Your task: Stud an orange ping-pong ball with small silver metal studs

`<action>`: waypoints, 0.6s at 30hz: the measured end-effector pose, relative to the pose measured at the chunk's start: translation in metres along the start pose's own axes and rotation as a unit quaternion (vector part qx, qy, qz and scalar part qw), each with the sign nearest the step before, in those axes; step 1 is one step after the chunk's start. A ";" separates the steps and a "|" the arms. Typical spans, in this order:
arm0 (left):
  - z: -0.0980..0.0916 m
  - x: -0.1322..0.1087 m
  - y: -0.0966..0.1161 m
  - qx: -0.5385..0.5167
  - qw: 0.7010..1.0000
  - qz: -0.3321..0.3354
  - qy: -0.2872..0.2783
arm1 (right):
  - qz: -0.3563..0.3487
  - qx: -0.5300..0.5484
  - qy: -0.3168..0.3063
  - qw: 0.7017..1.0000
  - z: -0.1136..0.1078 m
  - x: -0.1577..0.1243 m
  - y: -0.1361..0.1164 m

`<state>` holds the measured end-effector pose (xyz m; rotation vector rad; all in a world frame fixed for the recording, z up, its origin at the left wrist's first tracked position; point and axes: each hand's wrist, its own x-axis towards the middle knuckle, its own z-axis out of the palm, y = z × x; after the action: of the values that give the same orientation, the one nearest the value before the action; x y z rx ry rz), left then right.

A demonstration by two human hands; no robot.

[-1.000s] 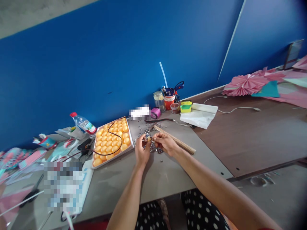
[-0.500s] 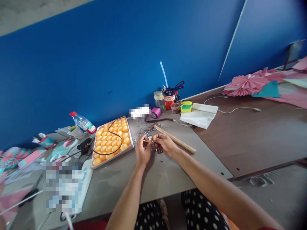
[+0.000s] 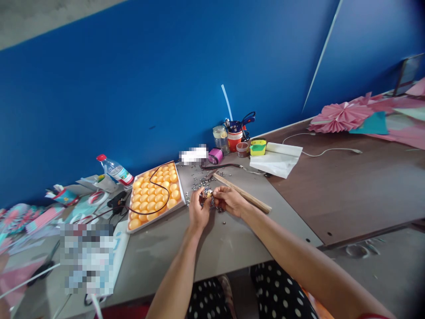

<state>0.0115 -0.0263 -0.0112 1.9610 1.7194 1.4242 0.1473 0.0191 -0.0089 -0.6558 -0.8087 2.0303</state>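
My left hand (image 3: 199, 212) is closed, thumb and fingers curled round a small silver-and-yellowish ball-like piece (image 3: 207, 193). At that piece's right side my right hand (image 3: 230, 201) is closed in a pinch; whatever its fingertips hold is too small to make out. Many tiny shiny metal bits (image 3: 199, 182) lie scattered on the grey tabletop beyond and beneath the hands. A long wooden stick (image 3: 247, 195) with a dark, thin end lies just past my right hand.
To the left lie an egg-patterned box (image 3: 154, 197) with a dark cable across it and a plastic bottle (image 3: 116, 170). Behind stand a clear jar (image 3: 220, 138), a red cup of tools (image 3: 234, 141) and a yellow roll (image 3: 258, 148). White paper (image 3: 277, 160) and pink paper fans (image 3: 343, 117) are at right.
Both hands have shifted very slightly to the right, still together round the small piece. Nothing else has visibly moved.
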 end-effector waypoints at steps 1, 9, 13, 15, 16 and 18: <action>0.000 0.000 0.000 0.001 1.000 0.003 0.001 | 0.004 -0.004 0.001 1.000 0.000 0.000 0.000; 0.001 -0.003 0.000 0.002 1.000 0.010 -0.005 | -0.005 -0.055 0.042 0.998 0.003 0.000 0.004; 0.002 -0.002 0.000 -0.013 1.000 -0.009 -0.005 | -0.017 -0.080 0.050 0.995 0.008 -0.003 0.000; 0.001 0.000 0.000 -0.027 0.999 -0.031 -0.003 | -0.046 -0.111 0.043 0.992 0.008 -0.005 -0.006; 0.001 0.001 0.000 -0.033 0.998 -0.044 -0.001 | -0.071 -0.142 0.042 0.986 0.007 -0.006 -0.010; 0.000 0.002 -0.001 -0.041 0.996 -0.072 0.009 | -0.141 -0.250 0.064 0.956 0.003 -0.007 -0.017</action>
<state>0.0105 -0.0243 -0.0104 1.7493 1.7410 1.4412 0.1574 0.0195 0.0066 -0.8837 -1.2755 1.5130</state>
